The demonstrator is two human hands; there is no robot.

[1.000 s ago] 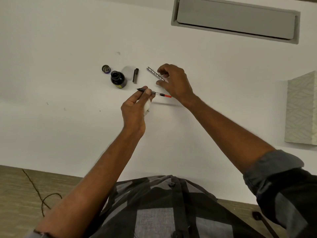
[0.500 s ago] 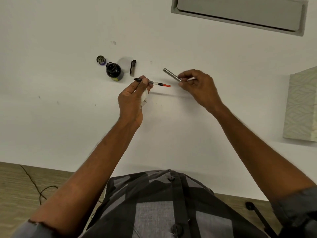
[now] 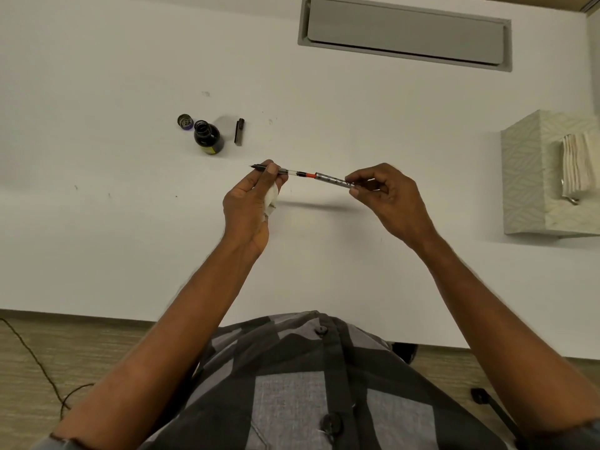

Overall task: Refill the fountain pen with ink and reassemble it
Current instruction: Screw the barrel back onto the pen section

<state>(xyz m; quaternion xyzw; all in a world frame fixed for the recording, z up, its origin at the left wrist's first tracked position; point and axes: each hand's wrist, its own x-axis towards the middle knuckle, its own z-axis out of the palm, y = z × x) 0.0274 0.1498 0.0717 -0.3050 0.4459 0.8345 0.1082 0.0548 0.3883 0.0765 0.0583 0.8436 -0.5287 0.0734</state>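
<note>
Nearest the body, above the white table [image 3: 130,254], the left hand [image 3: 251,203] pinches the pen's front section [image 3: 276,170] just behind the nib, with a wad of white tissue [image 3: 271,198] tucked in the same grip. The right hand [image 3: 389,196] has its grip closed on the far end of the silver barrel [image 3: 334,180], whose mouth sits at the converter's red end [image 3: 311,175]. If the two parts meet off-axis, the barrel could likely jam or cross-thread, or press the converter and push ink out toward the nib. Farther off, the ink bottle [image 3: 207,138] stands open beside its lid [image 3: 185,121], so a stray sweep could tip it; the pen cap [image 3: 239,131] lies just right of it.
</note>
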